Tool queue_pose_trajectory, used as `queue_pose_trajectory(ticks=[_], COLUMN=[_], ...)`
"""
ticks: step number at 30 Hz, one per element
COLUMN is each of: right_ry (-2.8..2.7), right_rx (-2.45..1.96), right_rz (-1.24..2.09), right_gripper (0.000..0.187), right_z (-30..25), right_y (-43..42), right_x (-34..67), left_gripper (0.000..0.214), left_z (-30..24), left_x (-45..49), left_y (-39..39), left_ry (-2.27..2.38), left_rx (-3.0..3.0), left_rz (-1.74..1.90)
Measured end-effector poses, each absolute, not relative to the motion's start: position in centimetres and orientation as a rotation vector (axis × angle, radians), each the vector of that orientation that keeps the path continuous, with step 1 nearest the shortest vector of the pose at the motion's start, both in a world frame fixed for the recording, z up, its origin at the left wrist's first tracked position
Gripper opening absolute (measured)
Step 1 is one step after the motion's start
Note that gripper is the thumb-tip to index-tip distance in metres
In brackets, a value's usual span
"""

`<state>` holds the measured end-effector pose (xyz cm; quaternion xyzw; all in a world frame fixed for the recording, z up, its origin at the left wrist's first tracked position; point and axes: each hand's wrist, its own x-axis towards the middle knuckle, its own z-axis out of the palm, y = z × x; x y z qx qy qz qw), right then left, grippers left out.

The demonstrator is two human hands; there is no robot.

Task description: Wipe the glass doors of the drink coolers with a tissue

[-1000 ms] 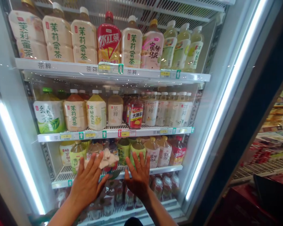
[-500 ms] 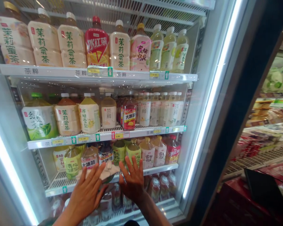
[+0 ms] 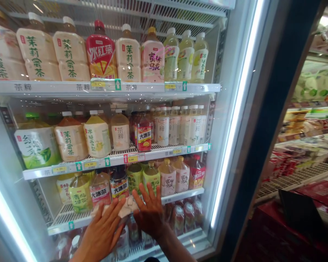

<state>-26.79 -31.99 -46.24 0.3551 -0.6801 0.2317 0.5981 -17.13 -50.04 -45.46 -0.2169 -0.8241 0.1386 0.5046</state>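
A crumpled pale cloth (image 3: 128, 207) lies between my hands, in front of the lower shelves of a drinks cooler. My left hand (image 3: 102, 227) rests flat on the cloth's left part, fingers straight and close together, thumb apart. My right hand (image 3: 149, 214) is at the cloth's right edge with its fingers spread. Both palms face the cooler's glass. Whether the right fingertips touch the glass is hard to tell. Behind the hands stand a dark-labelled tea bottle (image 3: 119, 185) and a green tea bottle (image 3: 151, 177).
Several bottles fill the cooler, including a red one (image 3: 101, 51) up high and a green-capped one (image 3: 36, 140) at left. White shelf edges (image 3: 150, 87) cross it. The dark door frame (image 3: 273, 109) stands at right; beyond it are a goods rack (image 3: 297, 160) and red boxes (image 3: 317, 203).
The cooler has shifted left in view as the camera turned. Both hands stay flat by the cloth, whose middle now hangs a little lower and flatter between them.
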Motion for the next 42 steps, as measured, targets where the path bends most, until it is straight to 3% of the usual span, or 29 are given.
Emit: queue_pose_trajectory(ticks=[6, 14, 22, 29, 37, 42], right_ry=[-1.607, -1.640, -1.551, -1.583, -1.572, -1.563], right_rx=[0.849, 0.896, 0.660, 0.603, 0.584, 0.572], right_rz=[0.516, 0.489, 0.656, 0.546, 0.548, 0.543], right_gripper=[0.040, 0.043, 0.075, 0.075, 0.075, 0.069], right_z=[-46.2, -46.2, -43.8, -46.9, -47.4, -47.0], right_y=[-31.9, -30.5, -24.7, -21.5, -21.7, -21.5], right_x=[-26.8, -26.6, -29.9, -33.3, -33.2, -32.7], left_gripper=[0.024, 0.033, 0.026, 0.016, 0.026, 0.023], left_z=[-37.8, -49.0, -39.5, -45.4, -37.0, -43.7], left_x=[-19.4, -16.9, -21.0, -20.8, -24.1, -22.5], left_y=[-47.8, -49.3, -44.8, -43.6, -39.1, -40.4], left_ry=[-1.916, -2.064, -1.949, -2.015, -1.926, -2.030], left_rx=[-0.360, -0.505, -0.457, -0.605, -0.474, -0.658], left_rz=[0.295, 0.333, 0.371, 0.250, 0.404, 0.365])
